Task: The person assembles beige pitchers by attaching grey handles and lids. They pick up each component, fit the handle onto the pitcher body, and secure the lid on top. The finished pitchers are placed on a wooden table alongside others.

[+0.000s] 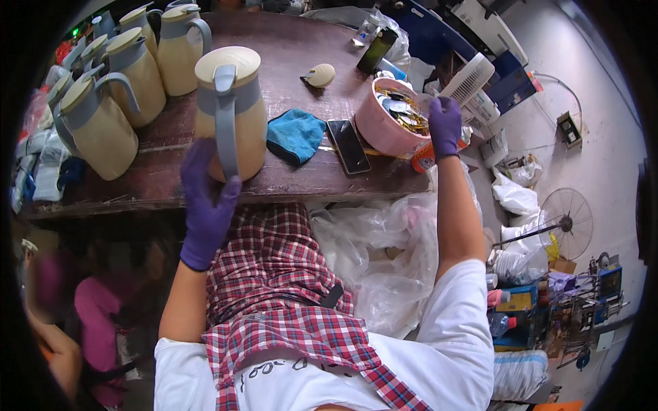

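Observation:
A cream thermos jug (pixel 255 130) with a grey-blue collar and handle stands upright near the table's front edge. My left hand (pixel 205 205), in a purple glove, grips its base, thumb in front and fingers round its left side. My right hand (pixel 445 127), gloved alike, is raised at the right rim of a pink tub (pixel 384 137). Its fingers are bunched together; whatever they may pinch is too small to make out. Inside the tub lie many thin golden strips (pixel 411 123) and some pale flat pieces. A blue cloth (pixel 298 135) lies between jug and tub.
Several similar jugs (pixel 103 133) crowd the table's left side. A phone (pixel 349 146), a loose cream lid (pixel 320 75) and a dark green bottle (pixel 377 51) rest on the table (pixel 288 41). An orange container (pixel 423 161) stands by the tub. Clear plastic sheeting (pixel 384 253) hangs below the edge.

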Demonstrator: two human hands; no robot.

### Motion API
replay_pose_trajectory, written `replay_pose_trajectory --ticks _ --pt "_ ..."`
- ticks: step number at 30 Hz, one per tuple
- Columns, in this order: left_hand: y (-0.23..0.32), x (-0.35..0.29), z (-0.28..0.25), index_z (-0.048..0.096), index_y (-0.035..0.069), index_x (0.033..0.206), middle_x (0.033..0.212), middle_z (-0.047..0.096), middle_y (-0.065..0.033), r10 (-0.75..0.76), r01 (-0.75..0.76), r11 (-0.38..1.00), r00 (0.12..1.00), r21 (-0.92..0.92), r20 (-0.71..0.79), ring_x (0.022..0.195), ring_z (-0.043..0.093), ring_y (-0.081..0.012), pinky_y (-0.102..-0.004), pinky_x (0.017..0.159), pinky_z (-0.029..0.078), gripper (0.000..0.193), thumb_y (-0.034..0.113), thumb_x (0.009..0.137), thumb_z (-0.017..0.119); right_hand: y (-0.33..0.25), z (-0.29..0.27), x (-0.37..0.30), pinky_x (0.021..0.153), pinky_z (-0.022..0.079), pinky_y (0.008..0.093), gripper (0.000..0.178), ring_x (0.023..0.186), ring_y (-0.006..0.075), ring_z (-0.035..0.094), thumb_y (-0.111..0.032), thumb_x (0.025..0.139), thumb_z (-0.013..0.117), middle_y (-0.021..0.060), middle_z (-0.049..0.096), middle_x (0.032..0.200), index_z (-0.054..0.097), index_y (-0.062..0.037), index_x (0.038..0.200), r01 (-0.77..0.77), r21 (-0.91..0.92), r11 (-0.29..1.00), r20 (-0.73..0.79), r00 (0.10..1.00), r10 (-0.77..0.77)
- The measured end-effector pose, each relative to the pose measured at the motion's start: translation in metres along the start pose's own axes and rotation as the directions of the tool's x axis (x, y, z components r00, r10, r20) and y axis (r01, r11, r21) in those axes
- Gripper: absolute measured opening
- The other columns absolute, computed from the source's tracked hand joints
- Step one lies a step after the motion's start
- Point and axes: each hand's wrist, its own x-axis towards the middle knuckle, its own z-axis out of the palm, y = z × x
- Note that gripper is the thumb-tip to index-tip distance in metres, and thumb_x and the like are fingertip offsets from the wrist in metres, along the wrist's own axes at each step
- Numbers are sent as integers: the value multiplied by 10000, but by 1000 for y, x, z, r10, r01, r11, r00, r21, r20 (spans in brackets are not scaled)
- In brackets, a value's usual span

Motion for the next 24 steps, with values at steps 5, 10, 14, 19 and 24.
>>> replay_pose_trajectory --ticks 5,10,14,19,24 --pt "5 -61 -25 487 18 1421 1406 511 -121 -333 450 765 889 -460 315 1304 504 -229 -389 1078 438 519 186 969 679 -79 -21 -51 609 495 239 198 707 94 615 -198 1020 588 33 660 846 647 -14 1064 -435 708 556 387 898 210" --pt "36 -69 10 398 76 1520 1378 563 -91 -295 793 130 604 -595 740 1241 564 -196 -377 1058 464 565 296 1033 580 -203 -39 -173 634 531 266 257 717 141 656 -169 1038 571 88 685 961 550 -21 1248 -819 566 97 824 566 -27" --pt "29 -70 -1 393 63 1521 1414 534 -106 -107 711 -456 553 -535 826 1234 576 -225 -416 1051 484 644 511 1061 441 -235 -39 -228 749 558 271 261 837 155 686 -113 1039 555 89 691 994 571 8 1270 -853 518 66 852 507 -132" --pt "22 -70 -21 519 37 1387 1301 614 -97 -454 805 -111 481 -583 750 1170 614 -218 -435 997 531 526 454 1076 440 -241 -25 -260 809 550 282 214 887 142 675 -76 1032 545 78 684 1020 611 16 1213 -840 514 174 858 502 -112" --pt "-58 -112 -11 619 46 1201 1197 657 -100 -618 518 -346 502 -783 605 1080 669 -276 -476 986 543 297 284 1052 522 -206 37 -274 700 499 258 140 749 97 598 -92 1005 573 30 647 892 648 7 1069 -512 576 637 703 708 -67"
